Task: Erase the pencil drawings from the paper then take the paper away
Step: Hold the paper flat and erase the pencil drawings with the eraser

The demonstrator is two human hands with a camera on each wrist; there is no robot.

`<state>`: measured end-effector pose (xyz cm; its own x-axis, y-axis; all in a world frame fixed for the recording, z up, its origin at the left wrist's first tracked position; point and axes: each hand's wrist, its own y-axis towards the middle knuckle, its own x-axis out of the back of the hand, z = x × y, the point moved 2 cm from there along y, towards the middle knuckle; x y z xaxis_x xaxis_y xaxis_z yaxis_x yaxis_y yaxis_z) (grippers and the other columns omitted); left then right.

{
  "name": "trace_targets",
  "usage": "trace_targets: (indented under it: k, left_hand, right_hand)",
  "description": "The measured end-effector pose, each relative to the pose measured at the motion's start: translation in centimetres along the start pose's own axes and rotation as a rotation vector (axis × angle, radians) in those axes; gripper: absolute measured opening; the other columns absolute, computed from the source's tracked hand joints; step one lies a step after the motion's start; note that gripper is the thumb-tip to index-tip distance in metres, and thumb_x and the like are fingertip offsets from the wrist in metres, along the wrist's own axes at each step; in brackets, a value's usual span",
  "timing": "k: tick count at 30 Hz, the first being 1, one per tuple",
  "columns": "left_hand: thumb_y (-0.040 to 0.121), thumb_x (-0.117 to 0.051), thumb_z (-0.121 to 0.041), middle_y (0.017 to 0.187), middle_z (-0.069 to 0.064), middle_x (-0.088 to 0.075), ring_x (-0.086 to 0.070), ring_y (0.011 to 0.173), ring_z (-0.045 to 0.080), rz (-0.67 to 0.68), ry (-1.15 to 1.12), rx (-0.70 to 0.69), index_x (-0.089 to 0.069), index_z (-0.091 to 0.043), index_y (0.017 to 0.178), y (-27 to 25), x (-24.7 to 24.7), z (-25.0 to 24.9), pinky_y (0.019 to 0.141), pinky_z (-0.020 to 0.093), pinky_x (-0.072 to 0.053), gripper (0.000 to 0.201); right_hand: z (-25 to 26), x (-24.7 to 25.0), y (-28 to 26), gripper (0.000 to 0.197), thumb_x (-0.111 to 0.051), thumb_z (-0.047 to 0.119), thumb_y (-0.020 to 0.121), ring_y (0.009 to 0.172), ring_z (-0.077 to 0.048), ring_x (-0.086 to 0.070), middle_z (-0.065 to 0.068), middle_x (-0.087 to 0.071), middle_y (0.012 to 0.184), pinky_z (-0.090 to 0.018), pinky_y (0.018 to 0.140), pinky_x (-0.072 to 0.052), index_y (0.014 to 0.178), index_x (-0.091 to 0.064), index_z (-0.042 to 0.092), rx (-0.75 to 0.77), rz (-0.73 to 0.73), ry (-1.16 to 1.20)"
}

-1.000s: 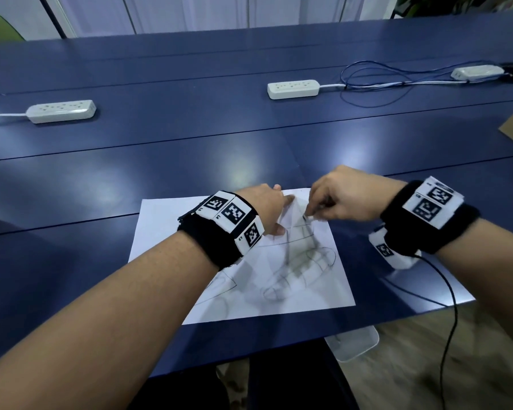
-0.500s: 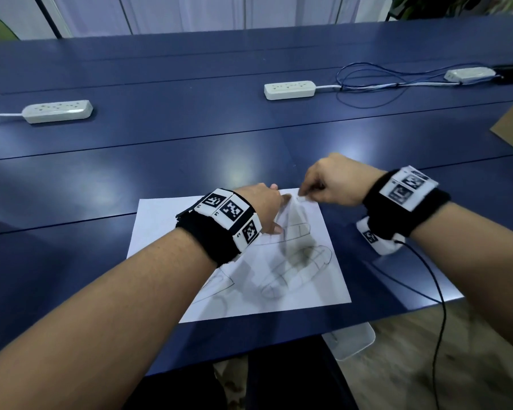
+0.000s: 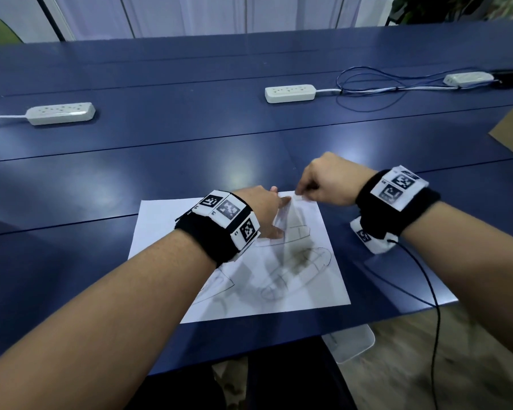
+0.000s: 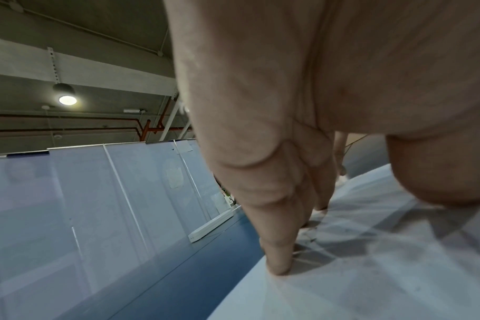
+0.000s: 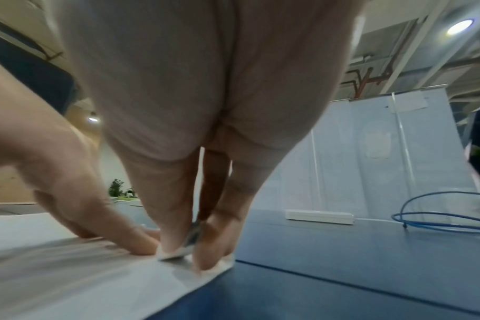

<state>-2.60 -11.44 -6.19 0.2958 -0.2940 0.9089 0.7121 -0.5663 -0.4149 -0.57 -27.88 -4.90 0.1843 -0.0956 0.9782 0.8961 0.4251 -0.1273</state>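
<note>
I see the flat white paper (image 3: 305, 294), smudged with grey pencil outlines, lying at the near edge of the smooth blue bench (image 3: 160, 161). My left hand (image 3: 264, 208) presses it with straight fingers, grip open. My right hand (image 3: 326, 182) pinches a small pale eraser (image 5: 178, 251) at the paper's far right corner.

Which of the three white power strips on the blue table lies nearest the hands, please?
The middle white power strip, directly beyond the right hand; the others sit far left and far right.

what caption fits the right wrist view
Right hand pinches an eraser at the paper's far corner, left hand pressing beside it.
</note>
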Motion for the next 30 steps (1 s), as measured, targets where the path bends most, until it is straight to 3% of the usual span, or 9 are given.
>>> trace_targets:
  k: [5,9,13,19,25,30]
  left_hand:
    - [0.079,-0.054,-0.071,0.162,0.006,-0.006,-0.028,0.142,0.031,0.025,0.000,0.024,-0.009,-0.025,0.155,0.1,-1.1,-0.5,0.109,0.046,-0.036,0.099]
    - [0.077,-0.055,-0.073,0.162,0.006,0.002,-0.014,0.147,0.032,0.042,-0.021,0.037,-0.002,-0.023,0.155,-0.2,-1.2,-0.8,0.113,0.050,-0.029,0.107]
    - [0.075,-0.057,-0.074,0.162,0.007,0.002,-0.013,0.147,0.032,0.051,-0.036,0.035,-0.003,-0.021,0.155,-0.7,-0.9,-1.0,0.114,0.048,-0.028,0.110]
    - [0.076,-0.057,-0.073,0.162,0.007,0.004,-0.012,0.147,0.032,0.068,-0.029,0.053,0.001,-0.022,0.155,-0.5,-0.9,-1.1,0.115,0.048,-0.027,0.111]
    - [0.076,-0.058,-0.073,0.162,0.007,0.004,-0.010,0.147,0.033,0.071,-0.033,0.054,0.001,-0.021,0.155,-0.6,-0.9,-1.3,0.115,0.050,-0.026,0.111]
    - [0.076,-0.058,-0.073,0.162,0.008,0.006,-0.008,0.148,0.034,0.087,-0.025,0.062,0.004,-0.020,0.155,-0.5,-0.9,-1.3,0.116,0.050,-0.024,0.113]
  right_hand:
    - [2.0,-1.3,-5.6,0.017,-0.067,0.022,0.077,0.077,-0.007,-0.062,0.013,-0.071,0.090,-0.016,0.072,-0.042,0.090,-0.074,0.029,0.157,0.087,0.064]
    - [1.8,-1.2,-5.7,0.018,-0.067,0.020,0.078,0.078,-0.009,-0.064,0.011,-0.073,0.089,-0.015,0.072,-0.042,0.092,-0.074,0.029,0.103,0.053,0.082]
    - [0.7,-0.8,-3.3,0.021,-0.065,0.019,0.080,0.087,-0.013,-0.065,0.007,-0.074,0.094,-0.015,0.074,-0.039,0.097,-0.074,0.028,-0.008,-0.015,0.019]
    - [2.6,-1.5,-7.4,0.015,-0.068,0.021,0.078,0.077,-0.006,-0.062,0.012,-0.071,0.091,-0.004,0.070,-0.036,0.090,-0.075,0.028,0.149,0.092,0.090]
    - [1.3,-0.9,-5.3,0.020,-0.064,0.018,0.080,0.077,-0.009,-0.061,0.010,-0.073,0.087,-0.009,0.069,-0.033,0.093,-0.075,0.027,0.030,-0.031,0.051]
    - [2.6,-1.2,-7.3,0.017,-0.066,0.017,0.077,0.071,-0.004,-0.060,0.012,-0.072,0.088,0.001,0.065,-0.032,0.088,-0.075,0.027,0.096,0.061,0.071]
